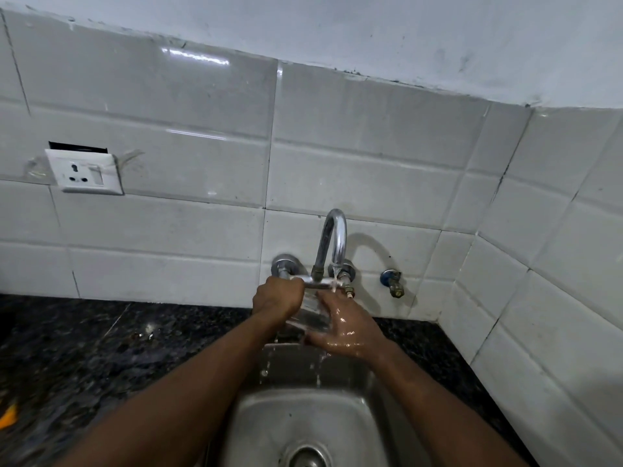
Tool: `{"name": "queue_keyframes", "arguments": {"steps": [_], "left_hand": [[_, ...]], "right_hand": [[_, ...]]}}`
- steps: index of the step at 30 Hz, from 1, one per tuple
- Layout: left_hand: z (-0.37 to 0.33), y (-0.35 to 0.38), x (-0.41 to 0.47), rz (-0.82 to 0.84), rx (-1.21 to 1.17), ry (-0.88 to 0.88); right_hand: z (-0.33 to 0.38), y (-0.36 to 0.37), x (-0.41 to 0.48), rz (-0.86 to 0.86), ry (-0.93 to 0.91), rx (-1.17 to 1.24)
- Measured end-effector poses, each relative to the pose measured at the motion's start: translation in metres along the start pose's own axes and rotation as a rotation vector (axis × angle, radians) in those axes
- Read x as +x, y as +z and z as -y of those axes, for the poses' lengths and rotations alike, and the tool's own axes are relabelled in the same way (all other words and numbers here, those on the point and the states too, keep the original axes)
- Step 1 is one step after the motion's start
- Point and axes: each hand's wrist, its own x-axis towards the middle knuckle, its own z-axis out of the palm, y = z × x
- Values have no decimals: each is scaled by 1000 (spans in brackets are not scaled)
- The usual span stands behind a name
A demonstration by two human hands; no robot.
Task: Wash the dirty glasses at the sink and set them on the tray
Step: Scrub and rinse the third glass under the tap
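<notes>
White tiled walls meet in a corner above a dark stone counter (101, 348). Left hand (274, 299): its fingers are curled tight against the upper left side of a clear glass (315, 315), though whether they wrap the rim cannot be told. Right hand (347, 332): wet and shining, its fingers lie spread and nearly straight along the glass's right side, thumb underneath. The glass sits tilted between the two hands, above the back edge of the steel sink (354, 416). At twelve o'clock from the glass a curved chrome tap (333, 237) pours a thin stream of water (334, 279) onto it. At three o'clock from the tap, a small blue-capped valve (391, 281) juts from the wall. At ten o'clock, well apart, is a white socket (84, 173). At six o'clock, the drain (306, 456) shows in the sink's floor. Both bare forearms reach up from the bottom edge.
</notes>
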Motion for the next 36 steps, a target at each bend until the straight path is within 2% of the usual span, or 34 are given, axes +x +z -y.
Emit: {"name": "queue_keyframes", "arguments": {"steps": [2, 5, 7, 8, 9, 11, 12, 13, 14, 16, 18, 19, 22, 23, 25, 28, 29, 30, 33, 34, 36], "left_hand": [[-3, 2, -9, -6, 26, 101], [1, -3, -20, -30, 0, 556], [7, -6, -19, -50, 11, 742], [9, -4, -16, -76, 10, 713], [9, 0, -13, -98, -7, 597], [1, 6, -11, -84, -29, 218], [-2, 10, -12, -62, -18, 115], [-3, 14, -10, -51, -34, 110], [-4, 15, -11, -53, -84, 166], [-4, 6, -22, -48, -219, 396], [-2, -1, -28, -78, -172, 616], [-3, -1, -27, -106, -105, 633], [-17, 4, -23, -72, 88, 422], [-20, 4, -21, -55, 132, 404], [-19, 4, -20, -33, 85, 480], [-4, -2, -24, -36, 0, 789], [-1, -1, -21, -37, 11, 826], [-2, 2, -20, -34, 48, 776], [-12, 13, -14, -2, 97, 515], [-12, 14, -14, -5, 76, 502], [-9, 8, -19, -21, -16, 621]], "right_hand": [[1, -9, 0, -40, -25, -123], [4, -27, 3, 117, 159, 201], [8, -31, 4, 162, 226, 300], [12, -30, 4, 106, 194, 228], [15, -26, 4, 21, 129, 83], [20, -15, 4, -113, 0, -254], [19, -13, 4, -147, -26, -360], [19, -13, 4, -169, -41, -404], [17, -16, 4, -175, -44, -400], [16, -24, 4, -160, -20, -258], [20, -31, 5, -89, 39, -75], [22, -32, 4, -77, 58, -63], [26, -22, 0, -91, 87, -158], [25, -18, -1, -98, 91, -156], [20, -19, -1, -83, 109, -83], [11, -30, 3, 46, 177, 207], [12, -31, 2, 89, 186, 230], [13, -29, 1, 96, 191, 182], [18, -13, 1, -50, 137, -164], [18, -10, 1, -74, 134, -161], [16, -13, 1, -23, 164, 43]]}}
